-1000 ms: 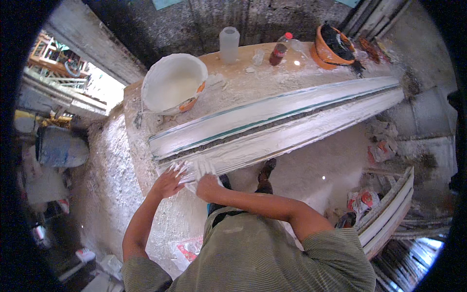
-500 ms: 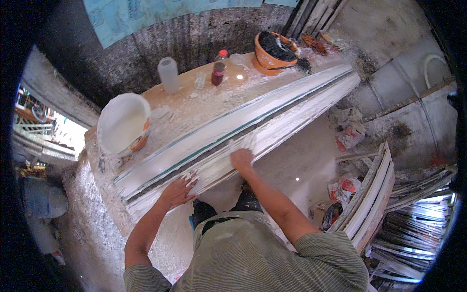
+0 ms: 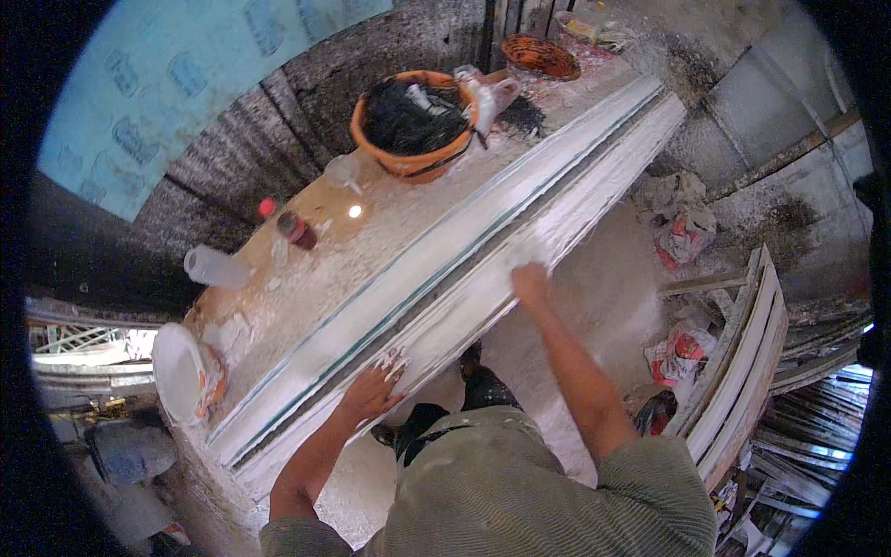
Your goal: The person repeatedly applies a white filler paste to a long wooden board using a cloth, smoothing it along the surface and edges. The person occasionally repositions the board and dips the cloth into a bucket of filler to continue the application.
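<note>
Two long white strips, like wet plaster mouldings (image 3: 436,265), run diagonally across the workbench with a dark groove between them. My left hand (image 3: 373,392) lies on the near strip, its fingers stretched out and coated in white paste. Farther along that strip, my right hand (image 3: 531,281) is closed at the near edge. A blurred whitish patch shows just beyond its knuckles; what the fingers hold, if anything, I cannot make out. Thin blue and green lines edge the far strip.
On the dusty workbench (image 3: 288,292) stand an orange tub (image 3: 408,167) with black contents, a dark-red bottle (image 3: 297,230), a translucent cylinder (image 3: 218,268) and a white bucket (image 3: 176,371). Crumpled bags (image 3: 685,353) and curved white-edged boards (image 3: 733,371) are at right.
My right hand has slid farther along the near strip, away from my left hand. The left hand stays flat on the strip. The whole view has turned, shifting the tub and bottles leftward.
</note>
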{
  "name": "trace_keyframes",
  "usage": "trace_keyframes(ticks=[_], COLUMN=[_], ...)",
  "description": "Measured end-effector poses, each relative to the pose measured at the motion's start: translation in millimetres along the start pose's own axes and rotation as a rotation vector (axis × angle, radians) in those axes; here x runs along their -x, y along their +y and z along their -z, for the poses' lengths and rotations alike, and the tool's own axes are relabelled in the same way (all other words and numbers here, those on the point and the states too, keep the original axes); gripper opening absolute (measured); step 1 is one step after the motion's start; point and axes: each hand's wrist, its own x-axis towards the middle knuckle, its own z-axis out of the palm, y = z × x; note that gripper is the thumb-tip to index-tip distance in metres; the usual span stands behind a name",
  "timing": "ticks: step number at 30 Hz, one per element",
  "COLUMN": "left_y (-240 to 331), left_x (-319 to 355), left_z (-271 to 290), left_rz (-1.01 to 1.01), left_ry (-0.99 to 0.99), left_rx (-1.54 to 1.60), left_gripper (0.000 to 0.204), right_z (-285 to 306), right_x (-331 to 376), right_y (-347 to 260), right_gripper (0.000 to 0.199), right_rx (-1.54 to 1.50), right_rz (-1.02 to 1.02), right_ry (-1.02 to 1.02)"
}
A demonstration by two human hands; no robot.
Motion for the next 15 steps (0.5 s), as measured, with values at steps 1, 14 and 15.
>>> trace_keyframes(ticks=[1,14,15], left_y=[5.5,99.0,107.8], left_x=[-23.1,-347.1,-366.5], left_z=[3.1,56.3,57.3], left_rz=[0.006,-0.055,-0.077], left_ry=[-0.011,0.156,0.217], left_rx=[0.019,0.107,0.123], left_gripper=[0.067,0.069,0.07], right_z=[-6.4,15.3,17.0], right_x=[15.0,-121.2,-139.6], right_y=[-14.6,105.8,131.9], right_gripper=[0.026,0.032,0.029], right_rx=[0.14,-0.006,0.15], right_rz=[0.21,-0.09,-0.038], right_ry=[-0.058,-0.001,0.115])
